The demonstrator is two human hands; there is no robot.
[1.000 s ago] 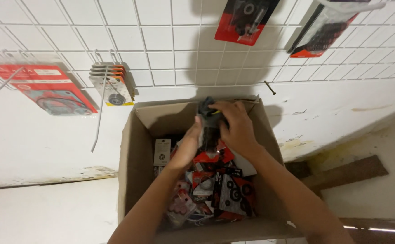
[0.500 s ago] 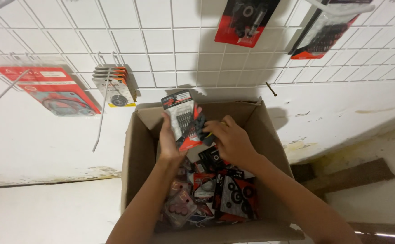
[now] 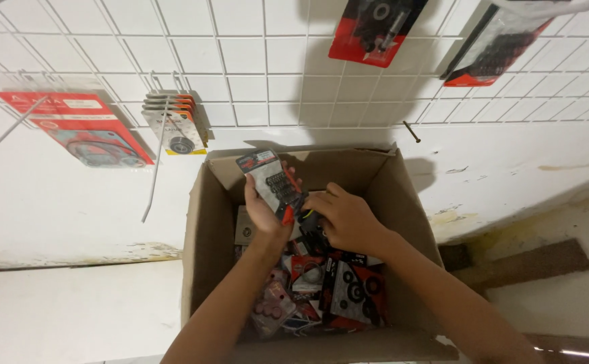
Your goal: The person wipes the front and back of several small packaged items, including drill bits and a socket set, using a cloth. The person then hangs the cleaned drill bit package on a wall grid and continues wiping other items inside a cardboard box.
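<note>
While lifted clear of the heap, gripped in the left hand (image 3: 265,214) by its lower edge: a flat red-and-black blister pack (image 3: 271,183), raised over the far left corner of the open cardboard box (image 3: 203,229); right hand (image 3: 348,219) curled down among the packs just beside it, fingers closed on something dark, though what exactly cannot be told; below both, a loose pile of similar carded packs (image 3: 348,290) filling the box toward its near edge. Probably light and thin, stiff in the backing card yet easily bent, slick over the clear plastic front; best pinched at the card's edge or corner rather than across the bubble. Behind, hung on the white wire grid (image 3: 261,61): more packs, among them a small stack on hooks (image 3: 173,121).
</note>
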